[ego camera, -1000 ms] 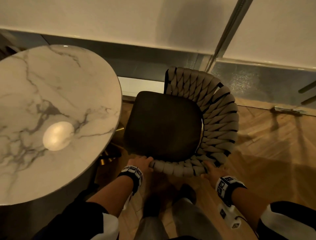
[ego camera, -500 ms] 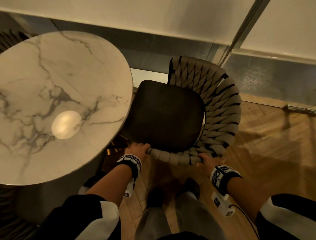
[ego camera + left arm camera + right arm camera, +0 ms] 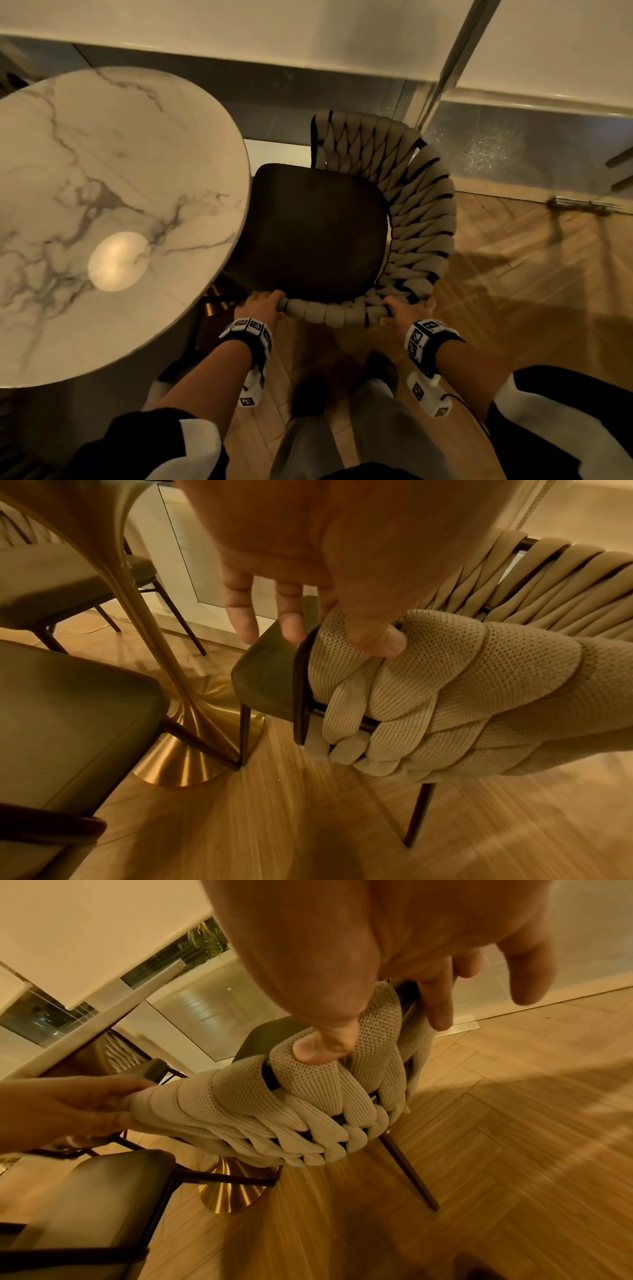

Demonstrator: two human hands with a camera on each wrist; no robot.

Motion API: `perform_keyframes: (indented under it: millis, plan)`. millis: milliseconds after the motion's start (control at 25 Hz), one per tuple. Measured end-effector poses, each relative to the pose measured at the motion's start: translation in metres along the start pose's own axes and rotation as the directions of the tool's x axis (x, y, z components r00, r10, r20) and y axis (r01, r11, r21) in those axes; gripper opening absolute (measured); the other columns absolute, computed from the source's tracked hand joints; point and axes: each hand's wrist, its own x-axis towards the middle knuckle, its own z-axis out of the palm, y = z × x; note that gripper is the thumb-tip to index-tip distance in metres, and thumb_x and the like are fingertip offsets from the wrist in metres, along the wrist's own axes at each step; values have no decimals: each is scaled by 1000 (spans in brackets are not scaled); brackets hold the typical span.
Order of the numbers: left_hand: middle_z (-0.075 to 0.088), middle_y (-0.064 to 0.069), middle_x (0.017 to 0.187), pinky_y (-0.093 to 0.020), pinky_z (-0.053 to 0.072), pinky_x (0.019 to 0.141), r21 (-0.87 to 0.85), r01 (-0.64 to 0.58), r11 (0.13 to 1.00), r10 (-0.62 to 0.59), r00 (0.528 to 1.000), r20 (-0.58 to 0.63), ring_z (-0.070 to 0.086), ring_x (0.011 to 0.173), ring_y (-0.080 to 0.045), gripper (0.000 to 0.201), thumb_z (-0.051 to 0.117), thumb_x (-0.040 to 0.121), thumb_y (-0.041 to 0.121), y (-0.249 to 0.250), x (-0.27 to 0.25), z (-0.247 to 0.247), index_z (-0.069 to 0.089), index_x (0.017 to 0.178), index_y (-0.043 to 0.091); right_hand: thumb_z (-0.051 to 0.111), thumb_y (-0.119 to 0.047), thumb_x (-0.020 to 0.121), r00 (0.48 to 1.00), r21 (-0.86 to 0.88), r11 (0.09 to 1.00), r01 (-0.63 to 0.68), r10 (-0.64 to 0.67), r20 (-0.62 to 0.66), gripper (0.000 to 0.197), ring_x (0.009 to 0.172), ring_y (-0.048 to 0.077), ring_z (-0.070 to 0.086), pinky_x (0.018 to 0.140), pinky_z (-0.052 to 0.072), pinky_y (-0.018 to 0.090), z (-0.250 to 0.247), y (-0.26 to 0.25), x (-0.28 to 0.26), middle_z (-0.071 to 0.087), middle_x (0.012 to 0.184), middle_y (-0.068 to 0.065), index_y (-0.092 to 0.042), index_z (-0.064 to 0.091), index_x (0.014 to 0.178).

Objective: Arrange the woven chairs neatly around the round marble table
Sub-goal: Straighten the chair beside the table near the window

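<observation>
Two hands on woven chair

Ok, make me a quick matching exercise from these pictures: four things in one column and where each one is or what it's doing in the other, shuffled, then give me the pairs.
Things
1. left hand
2. right hand
3. marble table
4. seat cushion

Places or states
A. dark, its left edge tucked under the tabletop rim
B. grips the woven backrest at its end nearest the table
C. stands on a gold pedestal base
D. grips the woven backrest further round, on the side away from the table

Pairs: 1-B, 2-D, 3-C, 4-A
</observation>
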Motion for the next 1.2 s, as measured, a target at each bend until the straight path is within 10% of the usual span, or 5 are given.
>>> perform_keyframes:
  millis: [680,960,1200]
  plan:
    - [47,1,144,-61,35,106,-58,30,998,-28,999,31,42,132,-32,41,50,95,42,12,18,-13,40,135,39,48,-66,79,992,-111,989,94,-103,-76,37,130,45,26,106,28,63,-37,0,39,38,144,11,-50,41,112]
    - [51,2,140,-58,37,105,-39,16,999,-16,1000,6,47,128,-29,38,51,95,42,10,13,-12,42,132,39,50,-59,87,991,-123,986,116,-124,-60,44,142,49,15,117,7,66,-32,-3,21,31,156,11,-42,44,127]
    - [50,3,141,-56,40,103,-32,1,999,-1,1000,-14,46,128,-30,37,50,95,44,5,13,-3,41,131,40,51,-55,91,988,-111,989,100,-112,-103,44,138,47,20,116,15,60,-27,-3,9,32,153,12,-39,45,131]
